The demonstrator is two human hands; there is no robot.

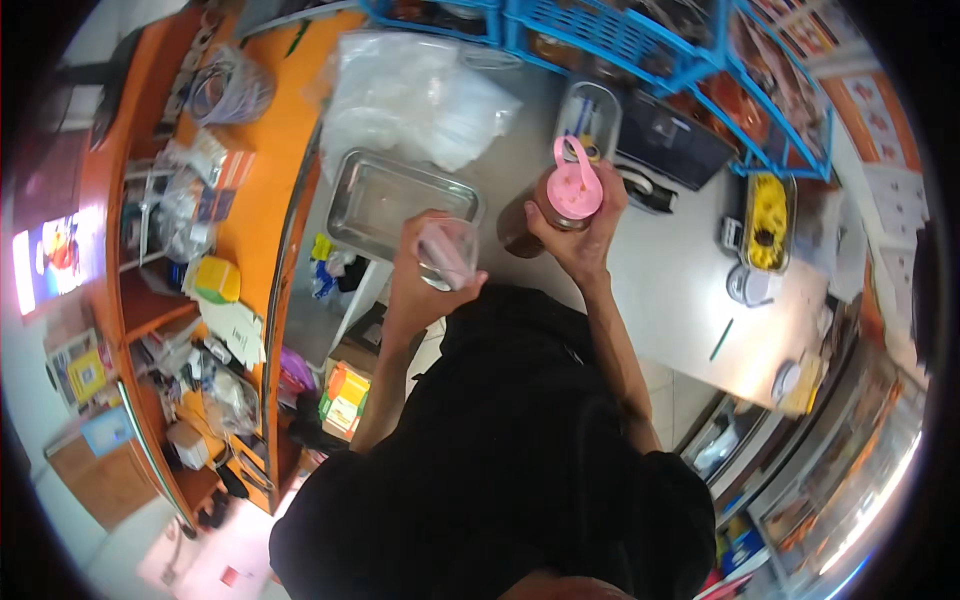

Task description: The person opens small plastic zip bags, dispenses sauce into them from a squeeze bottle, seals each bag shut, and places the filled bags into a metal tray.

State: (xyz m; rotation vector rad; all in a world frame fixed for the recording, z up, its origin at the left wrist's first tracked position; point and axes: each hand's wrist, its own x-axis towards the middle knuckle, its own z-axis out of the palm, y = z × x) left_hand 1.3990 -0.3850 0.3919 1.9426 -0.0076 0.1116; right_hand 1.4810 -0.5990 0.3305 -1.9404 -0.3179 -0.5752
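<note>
My left hand [408,265] is closed around a clear plastic cup [462,240], tilted, with something pale pink showing in or through it. The cup is over the near right corner of a rectangular steel tray [350,185]. My right hand [590,245] grips a bottle [518,232] with a brown body. Its pink lid [574,192], with a loop handle, faces up at me and looks closed. The two hands are apart, both in front of my body. Whether the bottle rests on the metal counter [670,300] I cannot tell.
Clear plastic bags [410,100] lie beyond the tray. Blue plastic baskets [620,40] line the back. A small steel container [588,115] and a black box [675,140] stand behind the bottle. Farther right is a tray of yellow food [768,220]. Orange shelving [275,200] runs along the left.
</note>
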